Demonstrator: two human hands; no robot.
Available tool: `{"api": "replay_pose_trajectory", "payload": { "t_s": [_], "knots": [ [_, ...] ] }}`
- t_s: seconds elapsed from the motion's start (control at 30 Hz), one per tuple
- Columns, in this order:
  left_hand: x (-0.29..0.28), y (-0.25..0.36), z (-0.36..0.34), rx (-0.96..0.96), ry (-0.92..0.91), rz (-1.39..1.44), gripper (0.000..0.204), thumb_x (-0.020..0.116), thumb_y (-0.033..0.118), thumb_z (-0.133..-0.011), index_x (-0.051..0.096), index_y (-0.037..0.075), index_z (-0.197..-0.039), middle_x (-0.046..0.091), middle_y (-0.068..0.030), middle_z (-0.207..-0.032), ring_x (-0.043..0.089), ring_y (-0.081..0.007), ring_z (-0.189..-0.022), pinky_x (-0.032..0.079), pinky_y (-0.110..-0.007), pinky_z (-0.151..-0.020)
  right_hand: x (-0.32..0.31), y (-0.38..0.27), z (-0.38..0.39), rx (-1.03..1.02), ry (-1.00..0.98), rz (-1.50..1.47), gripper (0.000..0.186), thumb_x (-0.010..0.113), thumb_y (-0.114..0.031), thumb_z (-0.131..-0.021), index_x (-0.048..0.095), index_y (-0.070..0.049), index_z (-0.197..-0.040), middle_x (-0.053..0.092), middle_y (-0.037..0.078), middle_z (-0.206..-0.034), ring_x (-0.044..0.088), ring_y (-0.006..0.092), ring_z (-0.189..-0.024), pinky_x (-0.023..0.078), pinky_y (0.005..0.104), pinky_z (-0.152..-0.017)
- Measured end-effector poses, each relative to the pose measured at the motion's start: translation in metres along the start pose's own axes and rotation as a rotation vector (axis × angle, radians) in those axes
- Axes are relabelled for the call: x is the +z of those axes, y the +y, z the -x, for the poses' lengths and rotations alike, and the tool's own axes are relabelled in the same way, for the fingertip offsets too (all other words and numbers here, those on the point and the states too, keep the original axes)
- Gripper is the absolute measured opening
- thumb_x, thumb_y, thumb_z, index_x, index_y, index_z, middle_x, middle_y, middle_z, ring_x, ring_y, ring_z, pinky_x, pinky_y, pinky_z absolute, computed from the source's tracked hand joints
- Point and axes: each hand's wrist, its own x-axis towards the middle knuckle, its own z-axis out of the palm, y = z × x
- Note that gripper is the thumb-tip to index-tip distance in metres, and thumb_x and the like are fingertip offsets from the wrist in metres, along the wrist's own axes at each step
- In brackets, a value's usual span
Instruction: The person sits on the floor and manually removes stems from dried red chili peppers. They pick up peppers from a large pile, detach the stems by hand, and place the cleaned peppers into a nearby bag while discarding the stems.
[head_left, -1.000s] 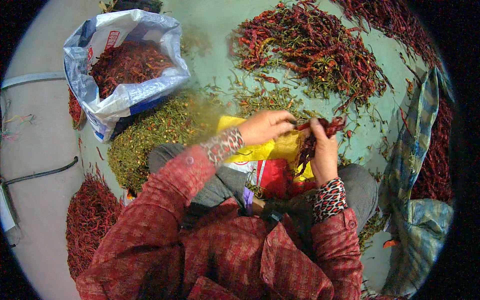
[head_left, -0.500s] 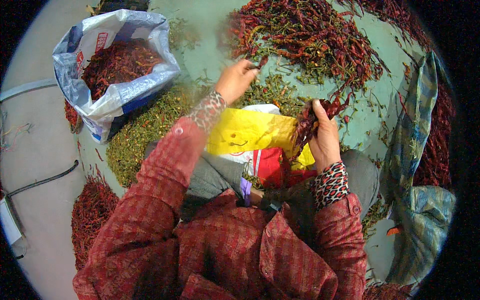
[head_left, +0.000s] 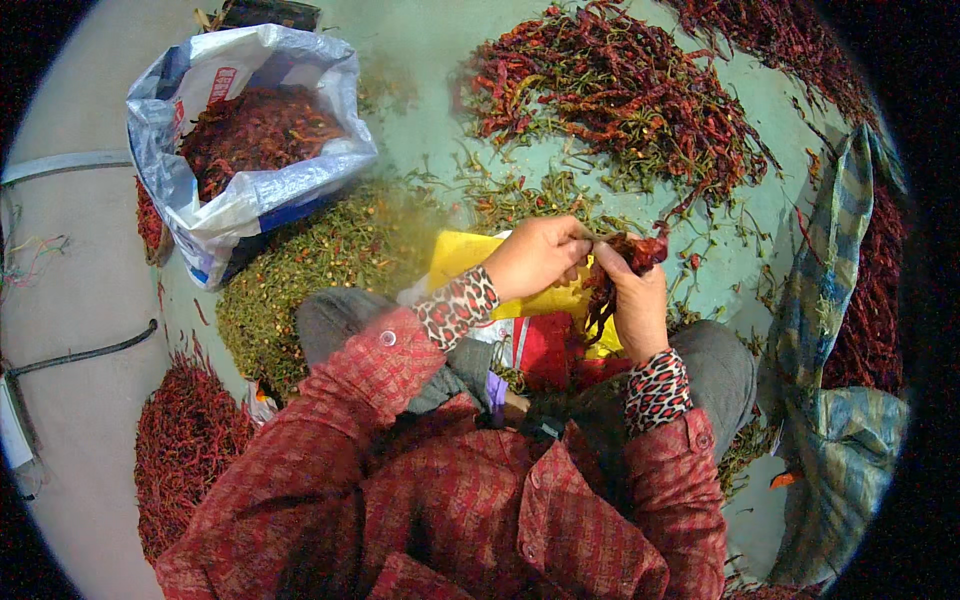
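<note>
Sitting with bent knees on a pale green floor [head_left: 430, 75] that meets grey ground [head_left: 85, 265] at left, I have both hands together over my lap. My right hand [head_left: 640, 305] is closed round a clump of dried red chillies [head_left: 648, 250]; my left hand [head_left: 540, 262] meets its near side, fingertips bunched by my right thumb. Whether they grip a stem, I can't tell.

My fingers hide part of the clump, and my left forearm covers some of the yellow sheet [head_left: 458, 258] beneath. Haze blurs the edge of the green stem heap [head_left: 300, 285]. The lower-left chilli heap [head_left: 185, 450] is partly behind my sleeve.

Ahead, a strip of floor runs between the open woven sack [head_left: 285, 190] and the big chilli pile [head_left: 620, 90]. A striped tarp [head_left: 815, 290] borders my right knee.
</note>
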Motion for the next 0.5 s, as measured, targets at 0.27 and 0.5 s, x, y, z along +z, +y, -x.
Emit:
{"api": "replay_pose_trajectory", "payload": {
  "t_s": [0.27, 0.5],
  "knots": [
    [-0.029, -0.016, -0.046, 0.101, 0.347, -0.501, 0.018, 0.049, 0.016, -0.080, 0.050, 0.000, -0.089, 0.057, -0.0120, -0.071, 0.057, -0.0215, -0.058, 0.046, -0.031, -0.055, -0.023, -0.030, -0.011, -0.129, 0.176, -0.328, 0.021, 0.057, -0.024, -0.079, 0.052, -0.004, -0.084, 0.054, 0.003, -0.071, 0.049, 0.0103, -0.060, 0.040, 0.0233, -0.053],
    [-0.097, -0.025, -0.086, 0.160, 0.703, -1.188, 0.027, 0.053, 0.023, -0.078, 0.049, 0.003, -0.094, 0.052, -0.0161, -0.091, 0.055, -0.0323, -0.077, 0.044, -0.041, -0.065, -0.022, -0.013, -0.020, 0.099, 0.073, -0.395, 0.017, 0.058, -0.017, -0.079, 0.057, -0.003, -0.087, 0.060, 0.003, -0.080, 0.057, 0.0124, -0.068, 0.046, 0.0256, -0.062]
  ]
}}
